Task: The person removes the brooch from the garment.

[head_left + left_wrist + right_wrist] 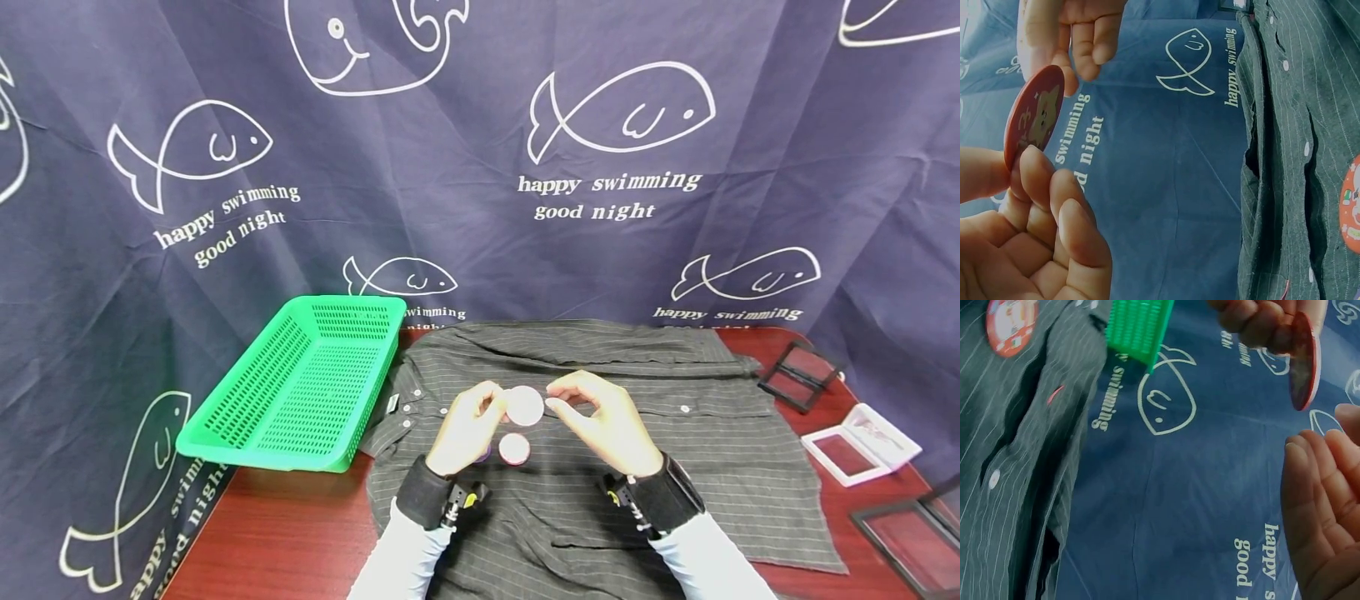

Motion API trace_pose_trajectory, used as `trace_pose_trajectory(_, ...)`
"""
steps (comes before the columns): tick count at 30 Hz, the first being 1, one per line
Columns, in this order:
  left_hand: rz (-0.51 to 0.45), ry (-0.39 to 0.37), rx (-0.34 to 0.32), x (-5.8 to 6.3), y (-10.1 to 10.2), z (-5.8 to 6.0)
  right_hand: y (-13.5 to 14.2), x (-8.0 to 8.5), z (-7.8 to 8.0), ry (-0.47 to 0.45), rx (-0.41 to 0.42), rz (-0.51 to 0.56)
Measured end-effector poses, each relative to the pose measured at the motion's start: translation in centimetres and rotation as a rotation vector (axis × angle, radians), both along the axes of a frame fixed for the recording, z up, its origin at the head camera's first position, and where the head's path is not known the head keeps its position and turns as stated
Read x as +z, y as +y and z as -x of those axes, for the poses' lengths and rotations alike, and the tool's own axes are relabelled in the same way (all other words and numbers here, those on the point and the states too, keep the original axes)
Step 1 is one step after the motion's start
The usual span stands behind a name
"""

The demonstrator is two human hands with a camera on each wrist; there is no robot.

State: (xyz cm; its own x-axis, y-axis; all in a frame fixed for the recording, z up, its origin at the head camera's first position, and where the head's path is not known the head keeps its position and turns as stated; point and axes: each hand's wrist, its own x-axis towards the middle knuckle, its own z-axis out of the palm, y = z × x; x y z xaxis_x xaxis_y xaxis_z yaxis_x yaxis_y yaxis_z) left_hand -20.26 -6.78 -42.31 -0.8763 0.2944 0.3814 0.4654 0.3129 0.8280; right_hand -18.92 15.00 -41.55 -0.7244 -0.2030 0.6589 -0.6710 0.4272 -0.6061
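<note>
1 red-rimmed disc | left hand: pinching its edge | right hand: released, loosely curved, near it

Kit worn, L & R sides

On L, a lt. blue L sleeve is worn; on R, it's matched by a same-col. R sleeve. Some creasing is seen nr. the cuffs. Ea. wrist is wrapped by a wide blk strap, i.e. L strap & R strap. To ea. inner side a sm. dk. mount is fixed, marked w/ a yellow patch; finer details can't be made out.
</note>
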Motion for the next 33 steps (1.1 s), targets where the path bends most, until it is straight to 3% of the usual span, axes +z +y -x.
trace_pose_trajectory(7,0.015,-0.040,0.032,0.3,0.1,-0.1,0.0,-0.6,0.1,0.209,0.003,-0.124)
trace_pose_trajectory(15,0.004,-0.042,0.011,3.3,0.3,-1.9,-0.1,-0.9,0.0,0.262,-0.003,-0.249)
trace_pose_trajectory(23,0.003,-0.073,0.006,3.0,0.3,-1.8,-0.5,-1.4,0.0,0.402,-0.070,-0.344)
trace_pose_trajectory(30,0.018,-0.055,-0.025,3.1,0.3,-1.8,-0.7,-1.8,-0.2,0.435,-0.084,-0.373)
trace_pose_trajectory(33,0.028,-0.062,-0.027,2.1,0.2,-1.2,-0.8,-2.0,-0.2,0.459,-0.076,-0.366)
